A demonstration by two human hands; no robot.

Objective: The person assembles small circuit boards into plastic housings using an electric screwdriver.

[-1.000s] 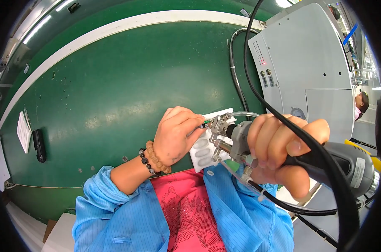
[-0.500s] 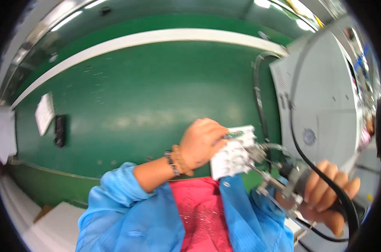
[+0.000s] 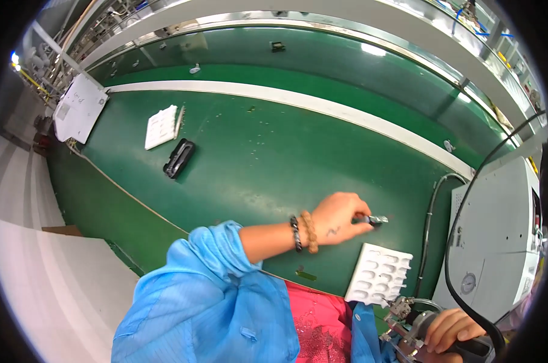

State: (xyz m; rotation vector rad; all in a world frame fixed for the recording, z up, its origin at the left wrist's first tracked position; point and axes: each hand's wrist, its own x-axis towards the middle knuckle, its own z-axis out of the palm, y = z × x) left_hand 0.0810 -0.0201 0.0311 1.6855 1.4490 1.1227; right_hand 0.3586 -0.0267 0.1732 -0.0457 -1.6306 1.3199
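My left hand (image 3: 340,221) pinches a small dark part with a shiny, greenish end (image 3: 378,220) between thumb and fingers, just above the green tabletop (image 3: 244,187). Closer to me lies a white tray (image 3: 380,272) with rows of rounded hollows. At the lower right my right hand (image 3: 452,333) wraps round the dark body of a hand-held tool with metal fittings (image 3: 401,308) and a hose. The tool's metal front end is beside the tray's near right corner; whether they touch I cannot tell.
A grey-white machine box with a round gauge (image 3: 469,282) stands at right, a black hose (image 3: 428,224) beside it. A black case (image 3: 179,158) and another white tray (image 3: 162,127) lie at far left. A small green piece (image 3: 305,274) rests near the table's front edge.
My left hand has left the white tray and moved beyond it, carrying the small part. My view has swung, so the tray and tool appear lower. My right hand still grips the tool.
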